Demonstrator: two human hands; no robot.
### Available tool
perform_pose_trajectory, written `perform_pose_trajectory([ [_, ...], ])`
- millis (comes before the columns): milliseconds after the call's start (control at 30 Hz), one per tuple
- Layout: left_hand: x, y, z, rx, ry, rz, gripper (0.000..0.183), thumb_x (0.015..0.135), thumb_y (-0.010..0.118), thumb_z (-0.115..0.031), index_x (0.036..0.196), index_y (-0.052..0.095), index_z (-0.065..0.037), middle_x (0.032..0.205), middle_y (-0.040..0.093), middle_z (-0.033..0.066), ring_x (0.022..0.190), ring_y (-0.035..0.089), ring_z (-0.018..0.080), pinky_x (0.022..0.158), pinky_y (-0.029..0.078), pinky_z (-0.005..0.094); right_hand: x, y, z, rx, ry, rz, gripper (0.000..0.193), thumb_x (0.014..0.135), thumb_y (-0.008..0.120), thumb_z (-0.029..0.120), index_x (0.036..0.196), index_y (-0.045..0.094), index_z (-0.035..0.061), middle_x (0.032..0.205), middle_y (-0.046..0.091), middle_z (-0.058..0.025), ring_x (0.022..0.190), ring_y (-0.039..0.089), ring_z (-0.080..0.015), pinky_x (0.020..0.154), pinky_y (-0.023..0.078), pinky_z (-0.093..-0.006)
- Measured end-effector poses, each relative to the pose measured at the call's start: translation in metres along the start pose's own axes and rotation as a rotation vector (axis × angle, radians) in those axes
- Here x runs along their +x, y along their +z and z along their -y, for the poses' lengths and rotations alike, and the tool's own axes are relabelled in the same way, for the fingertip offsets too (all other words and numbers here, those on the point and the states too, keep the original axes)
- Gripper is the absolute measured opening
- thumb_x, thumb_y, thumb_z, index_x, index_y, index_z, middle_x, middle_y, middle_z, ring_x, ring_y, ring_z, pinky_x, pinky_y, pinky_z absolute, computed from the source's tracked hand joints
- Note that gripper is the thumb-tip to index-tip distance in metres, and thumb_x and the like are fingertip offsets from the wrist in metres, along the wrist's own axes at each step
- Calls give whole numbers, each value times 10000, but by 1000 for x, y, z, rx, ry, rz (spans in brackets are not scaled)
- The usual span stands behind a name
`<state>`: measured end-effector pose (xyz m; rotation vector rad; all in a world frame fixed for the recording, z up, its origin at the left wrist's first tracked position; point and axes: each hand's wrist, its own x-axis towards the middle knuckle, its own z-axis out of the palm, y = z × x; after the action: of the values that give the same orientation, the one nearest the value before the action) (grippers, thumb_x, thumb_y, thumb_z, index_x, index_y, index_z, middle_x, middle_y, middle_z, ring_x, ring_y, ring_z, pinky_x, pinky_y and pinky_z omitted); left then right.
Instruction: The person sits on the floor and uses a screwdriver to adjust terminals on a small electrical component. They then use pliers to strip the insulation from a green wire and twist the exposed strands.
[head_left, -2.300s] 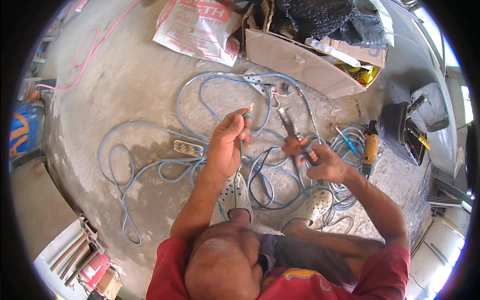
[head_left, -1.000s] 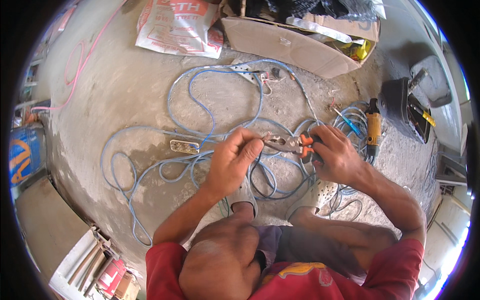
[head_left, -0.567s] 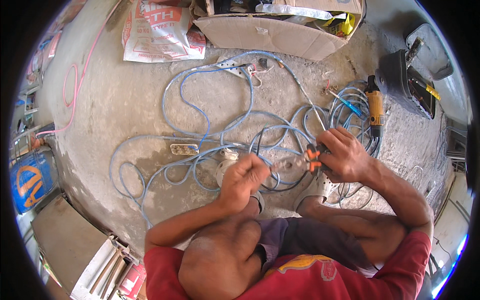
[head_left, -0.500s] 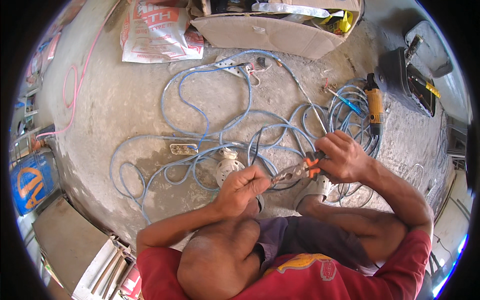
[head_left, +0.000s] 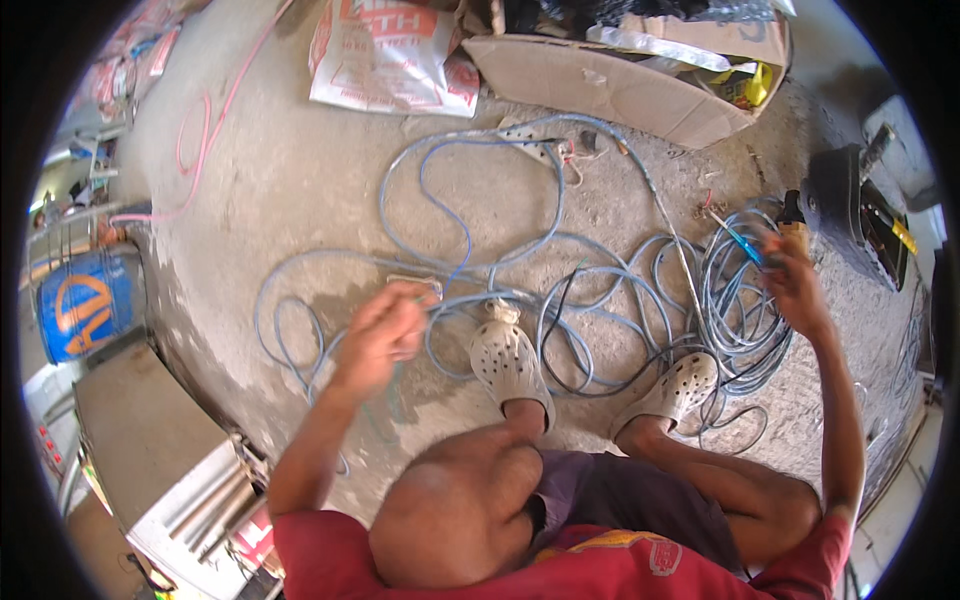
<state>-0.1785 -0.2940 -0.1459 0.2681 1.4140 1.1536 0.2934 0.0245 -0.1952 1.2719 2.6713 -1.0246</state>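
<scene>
My left hand [head_left: 382, 335], blurred by motion, is raised over the floor at left with its fingers pinched together. Something small and greenish shows at the fingertips, too smeared to name. Beside the small junction box [head_left: 425, 283], partly hidden, those fingers are nearest. At right, my right hand [head_left: 796, 290] is closed round the pliers [head_left: 772, 243], whose orange and dark parts are blurred. It is over the coiled blue-grey cable [head_left: 715, 310], near a blue pen-like tool [head_left: 735, 240] and a yellow-and-black power tool [head_left: 793, 228].
Loops of blue cable [head_left: 385, 200] spread over the concrete floor, around my clogs [head_left: 505, 360]. A white socket strip [head_left: 528, 143] lies farther off. Beyond are a cardboard box [head_left: 620, 90], a printed sack [head_left: 390, 65] and a black toolbox [head_left: 845, 200]. A blue drum [head_left: 90, 305] stands left.
My hands, close together before my knees half a second ago, have moved apart. The left went left, and the right, with the pliers, went right and farther out. The view has shifted.
</scene>
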Motion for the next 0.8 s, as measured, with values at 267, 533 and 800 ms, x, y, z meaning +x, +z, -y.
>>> perform_pose_trajectory([
  [267,55,72,14,44,57,259,260,1000,549,-243,1131,608,-26,771,562,-9,562,406,28,508,318,189,31,49,110,236,-340,457,437,701,646,39,1138,645,52,1362,501,-175,1212,538,-355,964,475,-408],
  [533,73,120,44,-179,158,162,215,949,618,-186,1100,613,-33,845,635,24,657,528,72,567,422,213,34,81,126,44,-160,247,336,797,675,118,1126,649,59,1269,556,-181,1125,573,-369,958,471,-444],
  [800,76,119,45,1,435,75,147,951,635,-155,1044,616,-43,868,572,-9,757,494,56,656,415,200,72,82,192,556,-299,203,242,902,672,172,1086,644,18,1026,649,-150,962,638,-267,851,503,-372],
])
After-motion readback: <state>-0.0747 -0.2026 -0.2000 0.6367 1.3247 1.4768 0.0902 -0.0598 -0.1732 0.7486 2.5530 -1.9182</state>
